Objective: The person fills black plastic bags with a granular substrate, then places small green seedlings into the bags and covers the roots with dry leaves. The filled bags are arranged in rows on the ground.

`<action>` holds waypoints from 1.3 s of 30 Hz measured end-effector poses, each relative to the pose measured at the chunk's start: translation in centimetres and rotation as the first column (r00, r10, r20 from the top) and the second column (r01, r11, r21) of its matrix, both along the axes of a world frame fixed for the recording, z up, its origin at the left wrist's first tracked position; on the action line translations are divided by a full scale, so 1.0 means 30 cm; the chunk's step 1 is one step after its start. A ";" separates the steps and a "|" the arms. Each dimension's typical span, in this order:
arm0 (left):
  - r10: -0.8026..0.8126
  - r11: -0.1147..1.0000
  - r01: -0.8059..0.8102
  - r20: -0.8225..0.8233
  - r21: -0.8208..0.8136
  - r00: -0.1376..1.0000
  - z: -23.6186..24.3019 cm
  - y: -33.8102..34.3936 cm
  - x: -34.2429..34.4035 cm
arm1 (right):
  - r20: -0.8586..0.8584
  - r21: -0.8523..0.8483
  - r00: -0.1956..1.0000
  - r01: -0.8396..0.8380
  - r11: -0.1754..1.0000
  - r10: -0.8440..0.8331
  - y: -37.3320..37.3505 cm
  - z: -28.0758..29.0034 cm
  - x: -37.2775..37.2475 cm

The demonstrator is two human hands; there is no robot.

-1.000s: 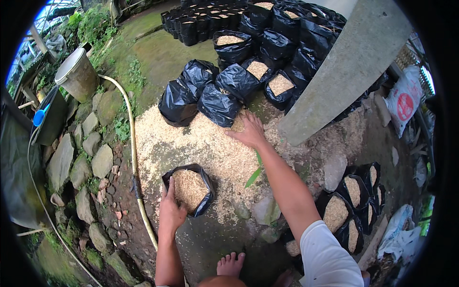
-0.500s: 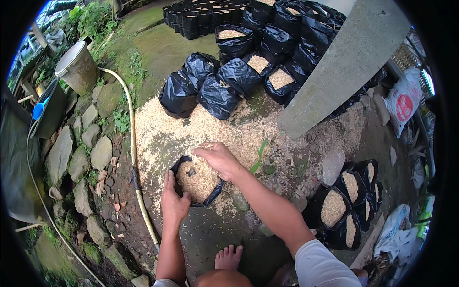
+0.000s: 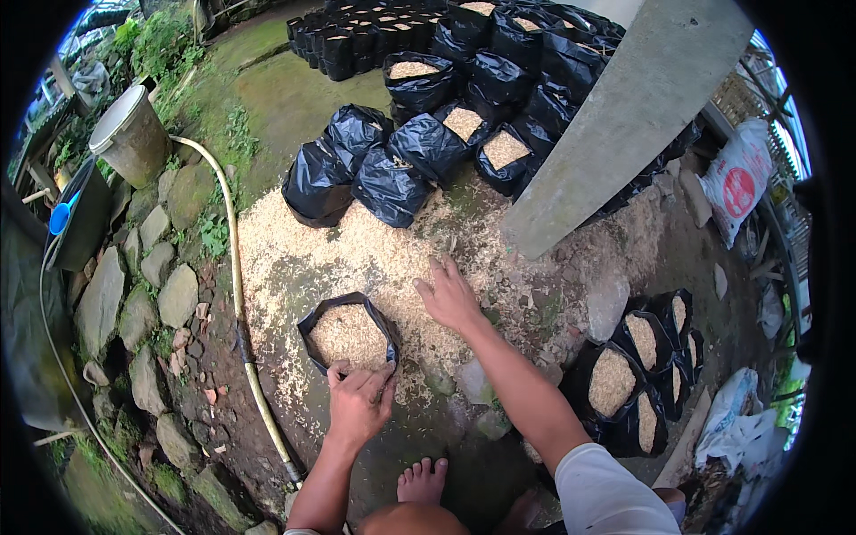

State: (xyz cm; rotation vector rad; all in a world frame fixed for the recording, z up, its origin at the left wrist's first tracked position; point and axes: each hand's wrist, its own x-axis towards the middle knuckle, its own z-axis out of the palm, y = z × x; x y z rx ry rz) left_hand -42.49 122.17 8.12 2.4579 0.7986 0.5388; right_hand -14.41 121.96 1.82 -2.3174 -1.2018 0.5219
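Observation:
A black plastic bag (image 3: 346, 328) full of pale shavings stands upright in front of me. My left hand (image 3: 361, 401) grips its near rim with bent fingers. My right hand (image 3: 450, 299) is right of the bag, palm down with fingers apart, over loose shavings (image 3: 374, 250) spread on the mossy concrete ground. A group of crumpled black bags (image 3: 390, 185) sits just beyond the spill.
More filled bags stand at lower right (image 3: 611, 382) and back (image 3: 504, 76). A concrete slab (image 3: 624, 120) slants in from upper right. A hose (image 3: 234, 267), bucket (image 3: 131, 138) and stones (image 3: 178, 294) line the left; white sacks (image 3: 736, 178) lie right.
My right hand reached over the bag with shavings and has moved back right onto the spill. The bag is fuller. My left hand shifted from the bag's left side to its near rim.

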 end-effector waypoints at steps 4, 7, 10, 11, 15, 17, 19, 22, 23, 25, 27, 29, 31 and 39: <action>0.208 0.892 -0.292 0.260 0.345 0.943 0.007 0.017 -0.025 | 0.433 -0.130 0.900 0.123 0.984 -0.055 -0.140 -0.050 -0.201; 0.624 0.781 -0.599 0.174 -0.176 0.762 0.019 0.067 -0.035 | 0.521 0.123 0.851 -0.004 0.992 -0.061 -0.071 -0.104 -0.175; 0.390 0.845 -0.423 -0.163 -0.327 0.906 0.037 0.114 -0.045 | 0.237 0.110 0.964 -0.147 0.983 0.118 0.047 -0.087 -0.062; 0.249 0.890 -0.301 -0.187 -0.342 0.950 0.041 0.116 -0.039 | 0.178 0.046 0.970 -0.178 0.983 0.167 0.067 -0.055 -0.041; 0.278 0.872 -0.311 -0.140 -0.378 0.950 0.059 0.129 -0.023 | -0.052 0.279 0.996 -0.054 0.959 0.071 0.074 0.165 -0.040; 0.333 0.831 -0.353 -0.124 -0.430 0.935 0.056 0.128 -0.019 | -0.242 0.397 0.962 -0.019 0.918 0.124 0.064 0.259 -0.109; 0.339 0.798 -0.334 -0.085 -0.501 0.937 0.045 0.135 -0.016 | -0.673 0.209 0.718 -0.049 0.977 0.179 0.073 0.312 -0.176; 0.334 0.751 -0.282 -0.025 -0.597 0.942 0.015 0.149 -0.019 | -0.716 0.118 0.629 -0.316 0.941 0.301 0.075 0.320 -0.276; 0.341 0.742 -0.308 -0.060 -0.596 0.938 0.006 0.152 -0.018 | -0.489 0.090 0.804 -0.340 0.936 0.339 0.067 0.308 -0.317; 0.310 0.769 -0.283 -0.052 -0.573 0.949 0.000 0.150 -0.015 | -0.145 0.161 0.973 -0.155 0.975 0.179 0.034 0.275 -0.374; 0.321 0.793 -0.310 -0.072 -0.525 0.944 0.012 0.138 -0.008 | 0.089 0.105 0.996 -0.020 0.994 0.011 -0.003 0.238 -0.387; 0.257 0.804 -0.223 -0.017 -0.551 0.966 0.048 0.118 0.011 | -0.201 0.018 0.979 -0.039 0.999 0.042 -0.061 0.217 -0.344; 0.198 0.786 -0.179 -0.034 -0.591 0.980 0.119 0.093 0.030 | -0.382 -0.059 0.917 -0.148 0.987 0.115 -0.141 0.238 -0.238; -0.724 0.490 0.462 -0.051 -0.739 0.688 0.350 -0.225 0.287 | -0.290 -0.570 0.940 -0.320 0.757 0.179 -0.906 0.655 0.123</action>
